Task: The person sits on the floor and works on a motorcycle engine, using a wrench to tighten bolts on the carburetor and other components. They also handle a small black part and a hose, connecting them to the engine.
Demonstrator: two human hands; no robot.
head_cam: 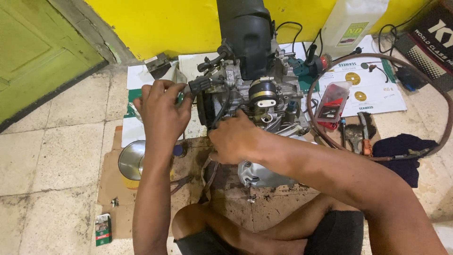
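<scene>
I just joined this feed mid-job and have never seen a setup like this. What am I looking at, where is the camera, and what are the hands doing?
The camera sits on the person's head, looking down at both bare hands. They sit on a tiled floor before a small engine standing on cardboard. The left hand grips a black connector on the engine's side. The right hand presses against the engine's lower front; what it holds is hidden. Nearby lie a metal bowl, pliers, a rubber hose and a dark cloth.

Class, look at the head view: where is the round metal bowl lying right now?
The round metal bowl lies on the cardboard at the left, beside the left forearm, below the left hand and left of the engine.
</scene>
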